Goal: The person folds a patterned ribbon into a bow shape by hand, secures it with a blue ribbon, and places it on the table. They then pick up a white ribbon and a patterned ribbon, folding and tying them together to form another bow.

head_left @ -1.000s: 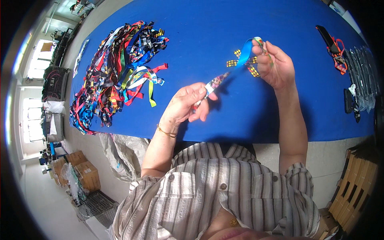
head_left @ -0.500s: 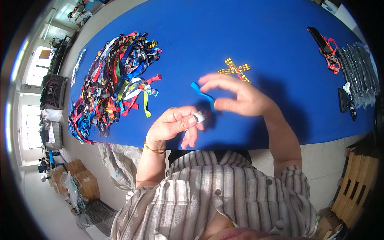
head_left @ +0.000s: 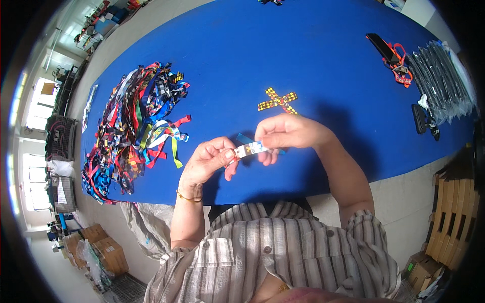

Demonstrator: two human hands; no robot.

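Note:
A short printed ribbon strip (head_left: 250,149), white with dark and coloured patches, is stretched between my hands above the near part of the table. My left hand (head_left: 208,160) pinches one end between thumb and fingers. At the other end, my right hand (head_left: 290,132) grips the strip with thumb and forefinger. Behind it, partly hidden by my right hand, is a blue ribbon (head_left: 244,138). Just beyond my right hand, yellow-and-black checked ribbons (head_left: 275,99) lie crossed on the table. A large heap of multicoloured ribbons (head_left: 132,118) lies to the left, with loose ends toward my left hand.
On the right of the blue table (head_left: 242,50) lie a black phone-like device (head_left: 382,48), an orange cord (head_left: 403,76), dark flat items in clear plastic (head_left: 438,81) and a black object (head_left: 419,118). Cardboard boxes (head_left: 110,254) stand on the floor at left, wooden slats (head_left: 453,222) at right.
My right hand has come down and closed on the free end of the printed strip, now drawn out straight. My left hand keeps its pinch. The view has shifted slightly.

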